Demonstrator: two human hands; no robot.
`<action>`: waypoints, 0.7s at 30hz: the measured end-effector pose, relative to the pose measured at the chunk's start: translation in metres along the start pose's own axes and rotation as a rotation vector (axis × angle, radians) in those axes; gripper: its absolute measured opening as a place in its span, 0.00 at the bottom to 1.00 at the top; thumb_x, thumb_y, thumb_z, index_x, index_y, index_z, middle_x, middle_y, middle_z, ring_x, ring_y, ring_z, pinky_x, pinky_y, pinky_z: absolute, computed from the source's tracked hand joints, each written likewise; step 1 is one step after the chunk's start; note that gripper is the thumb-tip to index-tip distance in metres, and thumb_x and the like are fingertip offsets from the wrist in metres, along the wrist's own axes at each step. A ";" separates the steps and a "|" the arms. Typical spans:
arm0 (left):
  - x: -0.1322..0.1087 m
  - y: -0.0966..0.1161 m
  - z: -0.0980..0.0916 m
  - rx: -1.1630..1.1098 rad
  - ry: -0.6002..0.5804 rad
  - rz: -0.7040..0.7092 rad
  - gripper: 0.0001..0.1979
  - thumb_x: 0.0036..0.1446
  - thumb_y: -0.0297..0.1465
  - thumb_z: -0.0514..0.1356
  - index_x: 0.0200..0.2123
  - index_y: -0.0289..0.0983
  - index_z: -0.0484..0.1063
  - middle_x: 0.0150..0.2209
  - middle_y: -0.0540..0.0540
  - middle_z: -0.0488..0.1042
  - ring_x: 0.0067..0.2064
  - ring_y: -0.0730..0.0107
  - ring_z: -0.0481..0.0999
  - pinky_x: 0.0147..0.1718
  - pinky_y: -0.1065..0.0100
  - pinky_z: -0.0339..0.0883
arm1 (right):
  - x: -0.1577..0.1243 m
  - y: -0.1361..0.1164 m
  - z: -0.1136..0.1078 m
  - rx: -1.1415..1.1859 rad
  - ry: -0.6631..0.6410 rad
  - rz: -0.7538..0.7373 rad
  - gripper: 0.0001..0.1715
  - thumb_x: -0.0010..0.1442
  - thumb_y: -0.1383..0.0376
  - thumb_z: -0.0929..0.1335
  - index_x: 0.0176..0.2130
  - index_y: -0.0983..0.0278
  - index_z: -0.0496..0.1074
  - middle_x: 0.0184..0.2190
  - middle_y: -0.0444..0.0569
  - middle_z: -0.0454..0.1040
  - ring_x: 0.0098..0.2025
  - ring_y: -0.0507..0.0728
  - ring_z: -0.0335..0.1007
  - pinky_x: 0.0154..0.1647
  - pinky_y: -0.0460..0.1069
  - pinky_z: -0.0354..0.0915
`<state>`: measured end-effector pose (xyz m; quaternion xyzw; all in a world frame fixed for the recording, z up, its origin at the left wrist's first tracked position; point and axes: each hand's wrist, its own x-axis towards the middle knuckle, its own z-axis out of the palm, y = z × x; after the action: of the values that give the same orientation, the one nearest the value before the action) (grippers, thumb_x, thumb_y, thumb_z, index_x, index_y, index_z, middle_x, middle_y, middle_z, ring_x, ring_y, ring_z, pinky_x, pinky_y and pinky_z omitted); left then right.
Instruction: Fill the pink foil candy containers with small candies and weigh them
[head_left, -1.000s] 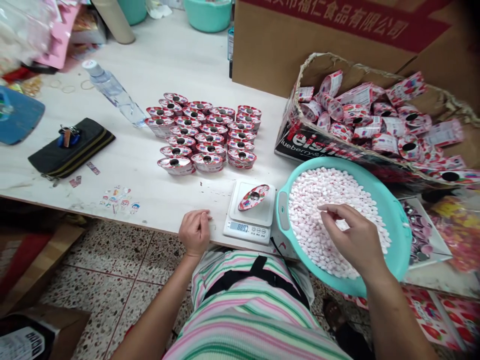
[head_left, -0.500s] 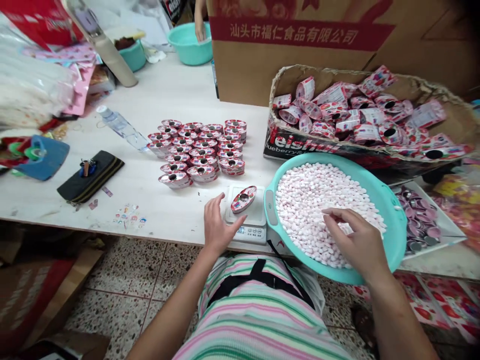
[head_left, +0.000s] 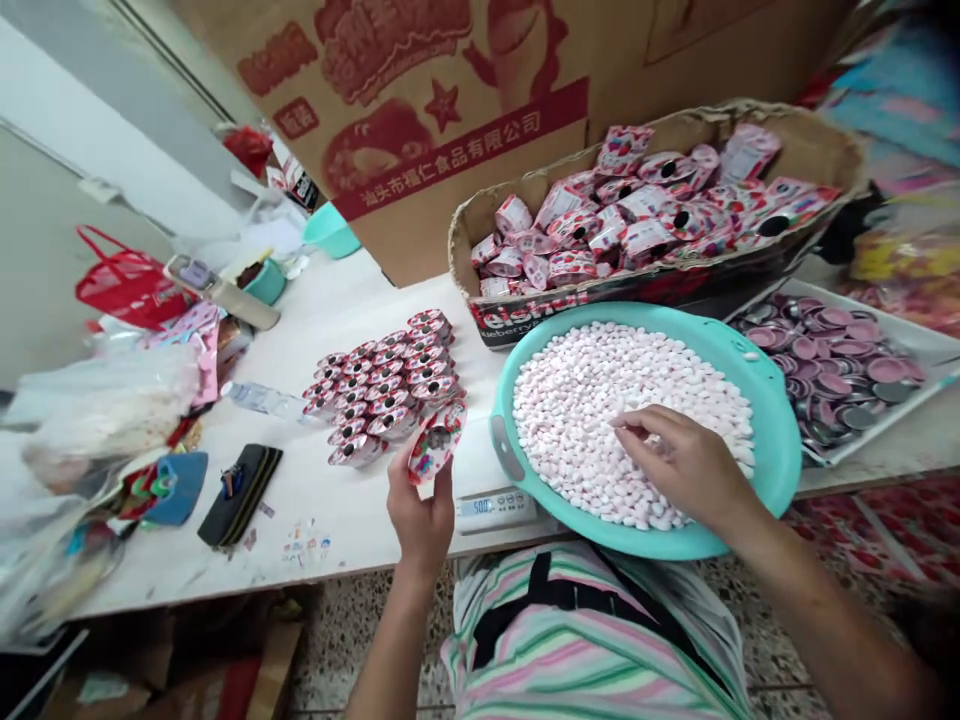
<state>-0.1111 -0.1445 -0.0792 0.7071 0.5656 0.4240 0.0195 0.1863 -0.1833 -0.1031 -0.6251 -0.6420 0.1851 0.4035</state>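
My left hand (head_left: 420,522) is shut on an oval red-and-white printed candy pack (head_left: 436,442), lifted just above the table. My right hand (head_left: 682,468) rests in the teal plastic basin (head_left: 780,470), with its fingertips on a heap of small pink-and-white candies (head_left: 577,420). I cannot tell whether those fingers hold any candies. Between my hands, a white digital scale (head_left: 491,510) sits partly under the basin's rim, and nothing shows on its visible part. Beside my left hand stand rows of similar packs (head_left: 386,390).
A low cardboard tray (head_left: 825,140) heaped with printed packs stands behind the basin, before a large printed carton (head_left: 450,130). To the right, a white tray (head_left: 840,452) holds several purple-and-silver discs. A black pouch (head_left: 240,495) and a crushed water bottle (head_left: 262,400) lie on the table's left side.
The pack has left the scale and is now up in my left hand. The scale's reading has changed. My right hand stays in the candies, and the whole view has tilted.
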 end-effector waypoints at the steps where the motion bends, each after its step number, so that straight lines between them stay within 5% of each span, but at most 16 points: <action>1: 0.006 0.007 0.001 -0.012 -0.013 0.099 0.23 0.58 0.33 0.59 0.56 0.40 0.60 0.51 0.39 0.72 0.52 0.60 0.73 0.48 0.61 0.68 | 0.000 0.000 0.000 0.008 -0.004 -0.006 0.08 0.61 0.64 0.63 0.38 0.60 0.72 0.36 0.48 0.75 0.41 0.56 0.72 0.41 0.51 0.66; 6: 0.034 0.029 0.025 -0.008 -0.250 0.507 0.24 0.60 0.28 0.54 0.60 0.41 0.58 0.56 0.39 0.69 0.59 0.57 0.67 0.56 0.54 0.63 | 0.001 -0.002 -0.001 0.027 -0.040 -0.004 0.09 0.62 0.65 0.62 0.37 0.61 0.71 0.35 0.48 0.75 0.39 0.56 0.71 0.40 0.51 0.66; 13: 0.062 0.032 0.039 0.087 -0.283 0.648 0.23 0.61 0.27 0.53 0.60 0.41 0.60 0.56 0.40 0.70 0.59 0.59 0.68 0.59 0.55 0.57 | 0.005 -0.010 -0.006 0.023 -0.064 0.012 0.10 0.62 0.67 0.61 0.36 0.61 0.71 0.33 0.48 0.74 0.37 0.55 0.70 0.37 0.50 0.65; 17: 0.062 0.031 0.041 0.040 -0.251 0.566 0.22 0.60 0.29 0.55 0.58 0.40 0.62 0.55 0.39 0.71 0.58 0.58 0.69 0.58 0.55 0.58 | 0.006 -0.010 -0.005 0.010 -0.060 0.015 0.11 0.62 0.68 0.61 0.36 0.61 0.72 0.32 0.48 0.75 0.35 0.55 0.71 0.35 0.49 0.65; 21: 0.044 0.027 0.051 -0.174 -0.163 0.126 0.21 0.58 0.34 0.59 0.55 0.40 0.64 0.52 0.39 0.73 0.53 0.58 0.73 0.53 0.57 0.66 | 0.006 -0.006 -0.002 -0.022 -0.082 0.025 0.11 0.62 0.67 0.61 0.36 0.61 0.73 0.32 0.48 0.75 0.35 0.56 0.71 0.37 0.50 0.65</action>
<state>-0.0577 -0.0955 -0.0729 0.7689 0.4777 0.4130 0.1001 0.1840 -0.1791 -0.0955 -0.6293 -0.6522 0.2087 0.3675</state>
